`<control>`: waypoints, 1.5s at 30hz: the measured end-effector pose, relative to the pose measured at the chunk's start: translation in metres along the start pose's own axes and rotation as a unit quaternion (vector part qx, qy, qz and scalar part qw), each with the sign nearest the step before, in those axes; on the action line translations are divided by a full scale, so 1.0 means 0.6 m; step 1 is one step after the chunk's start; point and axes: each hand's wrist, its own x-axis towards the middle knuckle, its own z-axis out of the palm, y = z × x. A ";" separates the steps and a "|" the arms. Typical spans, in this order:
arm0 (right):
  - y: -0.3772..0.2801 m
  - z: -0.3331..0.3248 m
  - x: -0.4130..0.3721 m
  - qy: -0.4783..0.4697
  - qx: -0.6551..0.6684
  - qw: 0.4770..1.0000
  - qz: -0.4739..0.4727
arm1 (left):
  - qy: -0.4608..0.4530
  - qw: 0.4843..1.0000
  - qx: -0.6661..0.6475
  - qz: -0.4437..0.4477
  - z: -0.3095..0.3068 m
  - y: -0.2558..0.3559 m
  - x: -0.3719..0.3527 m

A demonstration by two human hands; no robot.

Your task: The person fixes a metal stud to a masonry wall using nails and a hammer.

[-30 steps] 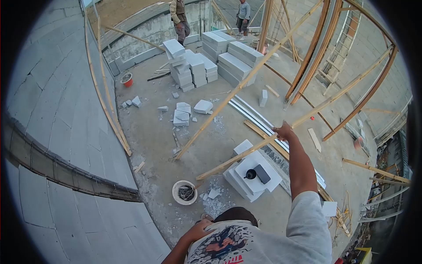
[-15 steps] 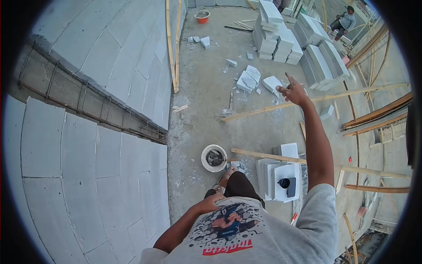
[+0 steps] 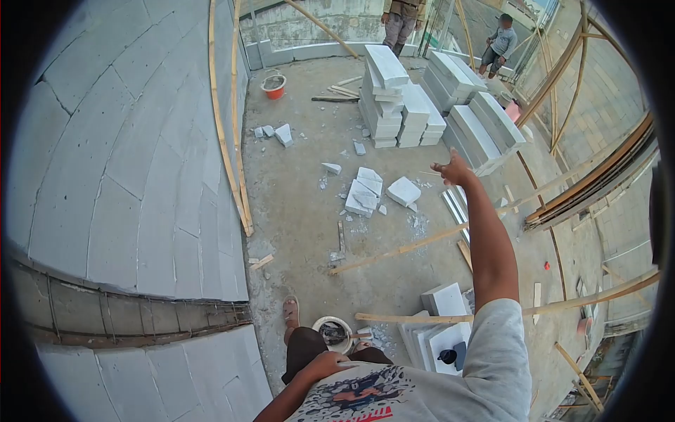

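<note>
My right hand [image 3: 452,169] is raised at the end of the outstretched arm, fingers partly extended and apart, with nothing in it. Beyond it stand stacks of white blocks [image 3: 385,67]. My left hand [image 3: 329,366] rests against the front of my shirt at the waist; its fingertips are hard to make out. Just ahead of my lap a white bucket [image 3: 332,335] holds grey mortar and a tool. Broken white blocks [image 3: 364,191] lie on the concrete floor. At the lower right, a dark round object [image 3: 447,356] and a phone-like object [image 3: 460,354] sit on stacked blocks.
A block wall [image 3: 140,176] runs along the left, with wooden poles [image 3: 235,141] leaning on it. More poles [image 3: 401,250] cross at the right. An orange bucket [image 3: 273,88] stands farther back. One person [image 3: 402,22] stands behind the stacks, another [image 3: 500,46] at upper right.
The view has tilted up and shifted, showing more of the far end. My right hand is still raised, its fingers now lower and less pointed. One foot now shows left of the white bucket.
</note>
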 end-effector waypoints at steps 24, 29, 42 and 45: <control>-0.312 -0.117 0.375 0.108 -0.013 0.984 0.141 | -0.171 0.944 -0.275 -0.057 -0.743 -0.111 0.171; -0.362 -0.080 0.498 0.084 -0.010 0.986 0.140 | -0.116 0.938 -0.316 -0.080 -0.819 -0.096 0.215; -0.425 -0.195 1.035 0.135 -0.003 0.976 0.168 | 0.293 0.908 -0.227 -0.196 -1.150 -0.260 0.456; -0.437 -0.310 1.101 0.179 0.039 0.961 0.206 | 0.305 0.907 -0.240 -0.163 -1.201 -0.252 0.529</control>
